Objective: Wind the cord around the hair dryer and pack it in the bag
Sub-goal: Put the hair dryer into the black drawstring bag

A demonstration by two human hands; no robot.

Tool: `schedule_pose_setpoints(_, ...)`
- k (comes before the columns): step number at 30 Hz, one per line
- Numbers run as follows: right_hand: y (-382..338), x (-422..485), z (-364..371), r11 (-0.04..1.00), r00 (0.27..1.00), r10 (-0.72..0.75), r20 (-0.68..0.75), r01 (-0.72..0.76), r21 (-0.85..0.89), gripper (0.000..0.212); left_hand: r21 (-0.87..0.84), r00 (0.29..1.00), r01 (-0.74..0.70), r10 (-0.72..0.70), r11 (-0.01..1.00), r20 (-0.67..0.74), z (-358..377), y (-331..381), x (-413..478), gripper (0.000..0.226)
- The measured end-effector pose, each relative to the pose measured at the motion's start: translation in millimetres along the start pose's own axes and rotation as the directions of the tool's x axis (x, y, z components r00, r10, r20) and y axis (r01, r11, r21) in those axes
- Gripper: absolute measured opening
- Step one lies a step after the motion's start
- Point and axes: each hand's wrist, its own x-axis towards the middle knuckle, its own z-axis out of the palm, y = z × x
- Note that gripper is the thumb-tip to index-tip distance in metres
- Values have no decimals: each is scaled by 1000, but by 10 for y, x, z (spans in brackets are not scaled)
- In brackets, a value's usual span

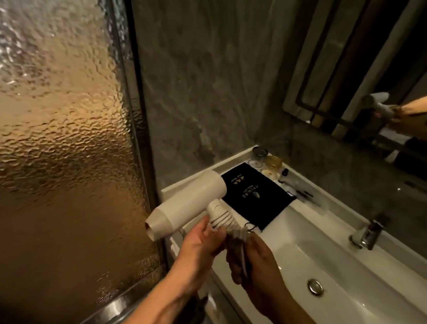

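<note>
Holding the white plastic hair dryer (190, 201) above the white ceramic sink (341, 274), we grip its handle with our left hand (200, 246), fingers curled round it. Our right hand (255, 267) pinches the white cord (238, 238), partly coiled on the handle. Behind lies the flat black fabric bag (258, 196).

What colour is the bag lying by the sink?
Black, with small gold lettering; the bag shows clearly in the head view.
</note>
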Motion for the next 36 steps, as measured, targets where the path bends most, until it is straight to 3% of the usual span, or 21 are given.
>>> schedule_pose_setpoints(2, -74, 97, -184, 1000, 999, 27, 45, -26, -9, 36, -10, 997, -44, 45, 999, 68, 92, -46, 146, 56)
schedule_pose_setpoints(4, -167, 189, -400, 998, 995, 47, 93, -44, -38, 33, 41, 997, -69, 67, 997, 39, 188, -117, 300, 45)
schedule_pose_setpoints(8, -367, 328, -807, 994, 973, 110, 201, -110, -10, 29, 37, 998, -9, 11, 999, -57, 335, -320, 598, 63)
schedule_pose_setpoints(11, -424, 449, -987, 992, 967, 127, 222, -126, -20, 46, -2, 999, 28, -28, 1000, -35, 389, -460, 801, 59)
schedule_pose_setpoints(14, -404, 563, -1028, 986, 990, 130, 49, -124, -111, 60, 3, 995, 102, -102, 995, 12, 451, -592, 936, 44)
schedule_pose_setpoints(19, -305, 760, -1095, 981, 978, 86, -189, -117, -158, 65, 42, 983, 184, -185, 982, 6, 482, -742, 1187, 54)
schedule_pose_setpoints(21, -256, 835, -1091, 981, 959, 58, -278, -106, -162, 67, 55, 977, 209, -211, 976, 32, 444, -800, 1327, 47)
schedule_pose_setpoints(25, -156, 991, -1026, 990, 914, 43, -403, -94, -108, 55, 96, 943, 284, -296, 954, 152, 330, -833, 1593, 40)
schedule_pose_setpoints(29, -141, 1154, -978, 997, 901, 70, -427, -81, -9, 35, 214, 883, 356, -403, 909, 241, 152, -852, 1888, 48)
schedule_pose_setpoints(33, -120, 1304, -934, 992, 881, 108, -460, -65, 107, 29, 342, 798, 407, -512, 847, 318, -36, -949, 2196, 53)
schedule_pose_setpoints(36, -39, 1429, -866, 985, 806, 107, -583, -8, 170, 27, 414, 739, 395, -551, 820, 386, -95, -982, 2402, 50)
